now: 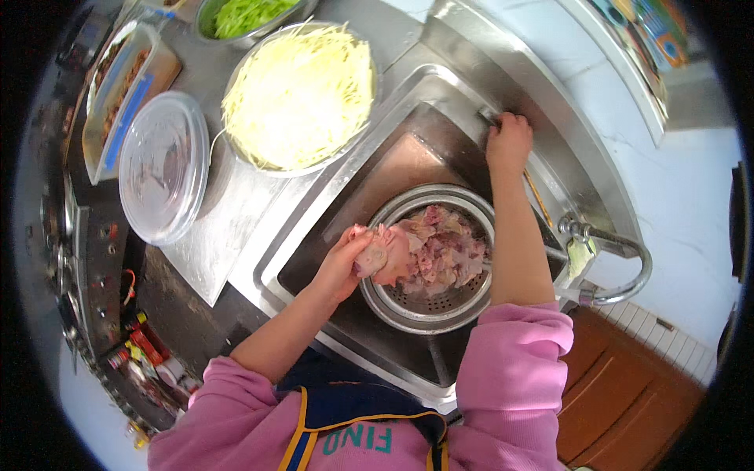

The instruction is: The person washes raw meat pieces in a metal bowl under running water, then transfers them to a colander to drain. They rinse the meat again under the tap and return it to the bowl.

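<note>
My left hand [341, 265] holds a pale pink piece of raw poultry [389, 256] at the left rim of a perforated metal colander [433, 321]. Inside the colander lie more cut pieces of raw meat [442, 253], wet and partly under water. The colander sits within another round metal vessel, in the stainless steel sink [406, 159]. My right hand [509, 138] is stretched to the back ledge of the sink, its fingers curled around a small dark object [488, 115]. Most of that object is hidden by the hand.
A curved faucet [639, 271] rises at the right, near a thin yellow stick [537, 197]. On the left counter stand a bowl of pale shreds [300, 100], a bowl of green slices [250, 17], a clear round lid [165, 168] and a plastic food box [126, 100].
</note>
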`<state>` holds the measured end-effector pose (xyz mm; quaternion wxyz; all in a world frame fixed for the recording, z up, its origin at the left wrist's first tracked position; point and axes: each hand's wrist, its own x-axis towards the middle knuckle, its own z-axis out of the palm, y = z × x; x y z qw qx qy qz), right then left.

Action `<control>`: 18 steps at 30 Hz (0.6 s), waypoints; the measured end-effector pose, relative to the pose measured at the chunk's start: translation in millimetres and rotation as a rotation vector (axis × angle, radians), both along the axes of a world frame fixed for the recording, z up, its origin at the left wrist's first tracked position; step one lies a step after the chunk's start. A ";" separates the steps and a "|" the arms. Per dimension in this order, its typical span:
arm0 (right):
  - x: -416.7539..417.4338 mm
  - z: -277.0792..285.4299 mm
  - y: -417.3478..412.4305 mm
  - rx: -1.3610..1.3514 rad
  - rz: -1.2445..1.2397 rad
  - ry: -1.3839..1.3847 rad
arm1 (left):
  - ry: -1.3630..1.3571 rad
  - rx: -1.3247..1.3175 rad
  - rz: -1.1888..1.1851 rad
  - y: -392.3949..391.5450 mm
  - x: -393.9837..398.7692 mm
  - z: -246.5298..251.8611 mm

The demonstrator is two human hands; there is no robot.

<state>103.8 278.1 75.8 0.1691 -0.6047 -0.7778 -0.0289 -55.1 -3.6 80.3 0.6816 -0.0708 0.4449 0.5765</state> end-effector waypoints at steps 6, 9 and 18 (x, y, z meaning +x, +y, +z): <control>-39.0 51.7 -55.9 -0.263 0.063 0.884 | -0.051 0.130 0.071 7.0 -1.2 5.5; -34.0 82.5 -123.5 -0.613 0.146 1.167 | -0.066 0.202 0.095 15.1 -4.8 23.8; 23.3 141.1 -241.9 -0.432 0.358 0.784 | 0.042 0.303 0.069 7.6 16.3 73.2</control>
